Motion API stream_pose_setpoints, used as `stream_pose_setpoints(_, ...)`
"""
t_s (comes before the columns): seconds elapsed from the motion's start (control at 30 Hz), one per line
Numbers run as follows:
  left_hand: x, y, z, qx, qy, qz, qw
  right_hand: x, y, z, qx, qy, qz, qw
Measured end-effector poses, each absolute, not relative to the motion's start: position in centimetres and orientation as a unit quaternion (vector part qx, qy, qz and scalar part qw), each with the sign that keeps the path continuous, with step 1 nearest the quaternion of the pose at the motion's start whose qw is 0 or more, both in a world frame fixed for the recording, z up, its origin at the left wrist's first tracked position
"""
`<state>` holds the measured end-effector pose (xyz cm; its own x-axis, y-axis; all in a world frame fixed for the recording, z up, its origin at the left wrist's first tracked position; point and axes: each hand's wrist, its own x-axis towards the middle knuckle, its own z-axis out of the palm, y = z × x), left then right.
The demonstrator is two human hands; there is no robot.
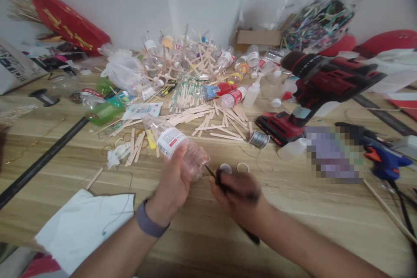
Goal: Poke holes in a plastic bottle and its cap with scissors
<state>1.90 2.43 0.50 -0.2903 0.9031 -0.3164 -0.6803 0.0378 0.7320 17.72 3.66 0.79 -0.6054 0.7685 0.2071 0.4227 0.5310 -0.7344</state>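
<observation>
My left hand (pixel 176 176), with a grey band on its wrist, is closed round a clear plastic bottle (pixel 190 156) with a white and red label. The bottle lies tilted, its narrow neck pointing away to the upper left and its base towards my right hand. Closed and blurred by motion, my right hand (pixel 237 195) grips a black-handled tool (pixel 228 180). The tool's thin dark tip meets the bottle's base; whether it has gone through the plastic I cannot tell. A second black end of the tool shows below the hand.
Wooden sticks (pixel 195 115) and plastic bottles crowd the table's back. On the right stand a red and black cordless drill (pixel 302 91) and a blue glue gun (pixel 387 160). A thread spool (pixel 259 139) lies before the drill. White paper (pixel 84 226) lies left.
</observation>
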Motion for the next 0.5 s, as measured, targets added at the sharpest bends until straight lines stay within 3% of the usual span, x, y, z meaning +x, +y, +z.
stream_pose_setpoints(0.07,2.2,2.4,0.8,0.129,0.427,0.694,0.565,18.4,4.0,0.7,-0.314,-0.891,0.185,0.27)
stream_pose_setpoints(0.17,2.4,2.5,1.0,0.124,0.433,0.702,0.552,18.5,4.0,0.5,-0.308,-0.883,0.184,0.302)
stream_pose_setpoints(0.27,2.4,2.5,1.1,0.117,0.436,0.715,0.534,17.6,3.6,0.4,-0.348,-0.81,0.346,0.322)
stream_pose_setpoints(0.4,2.3,2.4,1.4,0.117,0.435,0.715,0.535,16.4,3.2,0.2,-0.353,-0.526,0.73,0.256)
stream_pose_setpoints(0.47,2.2,2.3,1.5,0.117,0.432,0.712,0.541,16.4,3.3,0.4,-0.346,-0.468,0.779,0.235)
stream_pose_setpoints(0.5,2.2,2.3,1.4,0.115,0.429,0.715,0.54,16.6,3.3,0.6,-0.356,-0.523,0.736,0.239)
